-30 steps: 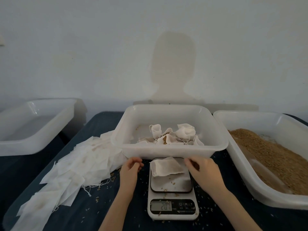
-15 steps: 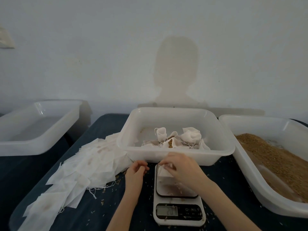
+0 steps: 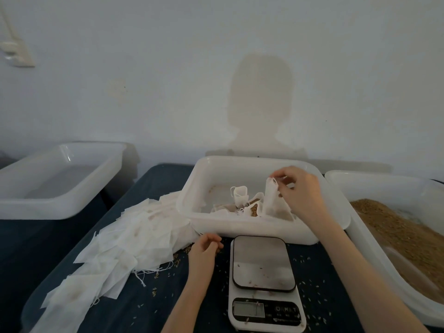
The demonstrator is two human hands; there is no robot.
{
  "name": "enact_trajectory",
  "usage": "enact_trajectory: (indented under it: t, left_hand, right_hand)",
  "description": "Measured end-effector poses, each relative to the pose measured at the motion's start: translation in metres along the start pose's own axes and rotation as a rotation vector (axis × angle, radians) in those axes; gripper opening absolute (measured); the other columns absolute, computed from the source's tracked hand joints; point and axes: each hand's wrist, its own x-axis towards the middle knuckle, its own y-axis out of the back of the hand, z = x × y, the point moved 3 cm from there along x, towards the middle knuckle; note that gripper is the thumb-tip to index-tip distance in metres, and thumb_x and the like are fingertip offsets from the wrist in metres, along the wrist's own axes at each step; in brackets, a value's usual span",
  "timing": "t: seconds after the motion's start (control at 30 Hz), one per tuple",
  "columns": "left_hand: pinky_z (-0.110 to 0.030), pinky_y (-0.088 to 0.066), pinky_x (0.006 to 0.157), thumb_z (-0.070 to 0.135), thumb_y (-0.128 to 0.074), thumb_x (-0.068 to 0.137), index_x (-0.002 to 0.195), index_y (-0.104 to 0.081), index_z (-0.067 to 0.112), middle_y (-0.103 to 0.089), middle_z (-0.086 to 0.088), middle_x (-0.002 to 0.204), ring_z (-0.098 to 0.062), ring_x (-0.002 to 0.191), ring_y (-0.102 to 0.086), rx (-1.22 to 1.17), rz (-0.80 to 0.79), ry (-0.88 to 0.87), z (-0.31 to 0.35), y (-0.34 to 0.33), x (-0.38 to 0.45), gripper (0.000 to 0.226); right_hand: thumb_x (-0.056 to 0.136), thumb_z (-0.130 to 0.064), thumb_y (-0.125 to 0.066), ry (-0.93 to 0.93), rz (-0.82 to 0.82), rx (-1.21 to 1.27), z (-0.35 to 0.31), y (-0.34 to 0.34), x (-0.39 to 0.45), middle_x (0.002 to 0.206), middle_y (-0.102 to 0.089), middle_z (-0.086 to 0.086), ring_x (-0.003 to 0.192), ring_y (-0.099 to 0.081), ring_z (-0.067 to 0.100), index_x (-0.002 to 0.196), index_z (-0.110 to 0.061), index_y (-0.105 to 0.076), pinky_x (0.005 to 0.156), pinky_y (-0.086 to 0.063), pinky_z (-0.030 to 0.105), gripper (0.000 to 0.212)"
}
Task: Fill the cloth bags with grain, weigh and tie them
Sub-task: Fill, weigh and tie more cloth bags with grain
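Three white plastic tubs sit on a dark blue tabletop [image 3: 134,313]. The middle tub [image 3: 252,230] holds a small heap of filled cloth bags [image 3: 240,198], some with their tops gathered and brown grain showing through at a couple of openings. The right hand [image 3: 300,191] is over this tub, pinching the top of one filled bag [image 3: 272,200] between thumb and fingertips, so the bag hangs upright with its bottom down among the others.

The right tub [image 3: 374,236] is loaded with loose brown grain [image 3: 394,227], heaped toward the far side and sloping down to the near end. The left tub [image 3: 60,179] sits off the edge of the blue surface, and nothing shows inside it that I can make out.

Between the left and middle tubs there's a big messy pile of flat bags [image 3: 125,246], strings trailing off the near edge. The left hand [image 3: 206,246] rests on the tabletop right beside that pile, fingers loosely curled; it doesn't look like it's holding anything.

The kitchen scale [image 3: 264,284] sits in front of the middle tub with only a few stray grains on its platform. The display is too blurry to read. More loose grains are scattered on the tabletop around it.
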Motion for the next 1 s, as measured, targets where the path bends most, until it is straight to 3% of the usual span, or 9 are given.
enact_trajectory:
  t: [0.17,0.23,0.37,0.57,0.63,0.7,0.77,0.87,1.0]
  left_hand:
    - [-0.02,-0.045,0.07,-0.001,-0.049,0.088,0.08,-0.065,0.015,-0.065,0.0,0.074,-0.004,0.069,-0.059,0.015,-0.008,0.005,0.001,0.0,-0.001,0.024]
    - [-0.019,-0.045,0.07,-0.001,-0.049,0.088,0.08,-0.065,0.015,-0.065,0.0,0.074,-0.005,0.07,-0.059,0.028,-0.009,0.003,0.001,-0.001,-0.001,0.023]
    - [-0.017,-0.046,0.068,-0.001,-0.05,0.087,0.079,-0.064,0.017,-0.064,0.002,0.072,-0.004,0.069,-0.058,0.062,-0.009,-0.018,0.003,-0.002,-0.003,0.024]
    - [-0.015,-0.044,0.06,0.004,-0.056,0.087,0.078,-0.062,0.024,-0.062,0.01,0.07,-0.002,0.062,-0.053,0.348,0.037,-0.268,0.015,0.0,-0.013,0.023]
    - [-0.019,-0.045,0.064,0.004,-0.065,0.081,0.083,-0.064,0.023,-0.06,0.014,0.073,-0.003,0.067,-0.053,0.639,0.196,-0.473,0.025,0.009,-0.018,0.018]
    - [-0.026,-0.049,0.069,-0.001,-0.073,0.071,0.088,-0.068,0.016,-0.066,0.007,0.083,-0.012,0.078,-0.059,0.771,0.389,-0.581,0.034,0.021,-0.021,0.025]
    - [-0.035,-0.051,0.077,0.0,-0.073,0.07,0.105,-0.067,0.011,-0.067,-0.005,0.106,-0.023,0.097,-0.061,0.872,0.543,-0.5,0.039,0.036,-0.015,0.037]
    - [-0.034,-0.041,0.096,0.014,-0.059,0.087,0.134,-0.045,0.014,-0.046,-0.007,0.139,-0.023,0.122,-0.047,1.16,0.474,-0.235,0.039,0.062,-0.002,0.049]
    - [-0.025,-0.044,0.078,0.008,-0.056,0.088,0.12,-0.057,0.021,-0.061,0.005,0.117,-0.014,0.098,-0.056,1.232,0.332,-0.206,0.033,0.085,0.004,0.034]
  right_hand:
    - [0.087,-0.001,-0.063,0.059,0.004,-0.166,0.02,-0.005,0.005,0.087,-0.063,-0.004,0.077,-0.061,0.009,0.088,-0.011,-0.072,0.071,-0.048,0.013,0.014]
    - [0.091,-0.01,-0.059,-0.058,-0.214,-0.369,0.037,-0.017,0.003,0.096,-0.066,-0.003,0.088,-0.061,0.017,0.092,-0.02,-0.074,0.078,-0.051,0.03,0.018]
    - [0.095,-0.016,-0.048,-0.245,-0.605,-0.492,0.054,-0.032,-0.011,0.114,-0.066,-0.009,0.106,-0.058,0.015,0.1,-0.03,-0.073,0.09,-0.043,0.028,0.029]
    - [0.094,-0.011,-0.04,-0.178,-0.407,-0.505,0.043,-0.023,-0.013,0.107,-0.067,-0.002,0.086,-0.063,0.016,0.098,-0.029,-0.073,0.076,-0.052,0.034,0.038]
    - [0.093,-0.009,-0.043,-0.076,-0.341,-0.459,0.035,-0.023,-0.017,0.099,-0.067,-0.006,0.076,-0.058,0.009,0.09,-0.028,-0.073,0.066,-0.048,0.029,0.036]
    - [0.092,-0.007,-0.048,0.003,-0.336,-0.353,0.026,-0.025,-0.023,0.099,-0.063,-0.014,0.086,-0.056,0.004,0.088,-0.025,-0.072,0.074,-0.044,0.024,0.031]
    - [0.093,-0.007,-0.051,0.056,-0.36,-0.31,0.017,-0.026,-0.03,0.099,-0.059,-0.02,0.091,-0.054,-0.002,0.091,-0.026,-0.072,0.078,-0.042,0.017,0.027]
    - [0.092,-0.01,-0.053,0.095,-0.393,-0.307,0.007,-0.029,-0.042,0.093,-0.055,-0.03,0.087,-0.053,-0.007,0.092,-0.03,-0.071,0.076,-0.044,0.014,0.027]
    - [0.091,-0.012,-0.055,0.118,-0.39,-0.268,-0.005,-0.036,-0.056,0.088,-0.053,-0.036,0.077,-0.05,-0.017,0.091,-0.034,-0.07,0.063,-0.035,0.011,0.027]
